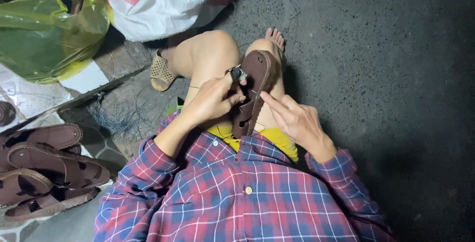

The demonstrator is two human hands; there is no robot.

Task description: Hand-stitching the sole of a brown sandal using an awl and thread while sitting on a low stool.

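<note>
floor [386, 73] is dark concrete; person sits on it in a plaid shirt [237, 197], knees up. yellow bag [49, 29] and a white/pink bag [158, 2] lie top left. pile of brown sandals [44, 168] at lower left, beside the person's left arm. tan shoe [161, 71] sits by the left thigh.

the sandal [255, 91] in hand is brown, stood on edge btwn the knees, sole facing right, strap side toward the left hand [213, 101]. left hand is closed round the strap edge w/ a small dark tool [237, 72] at the thumb – can't tell what kind. right hand [297, 121] has fingers pinched at the sole edge, on a thin thread [257, 93] by the look of it; needle too small to see.

step looks like hand-stitching strap to sole, mid-seam. next move likely calls for a steady pull on the thread w/ the sandal kept clamped by the knees and left hand so the stitch seats tight w/o twisting.
</note>
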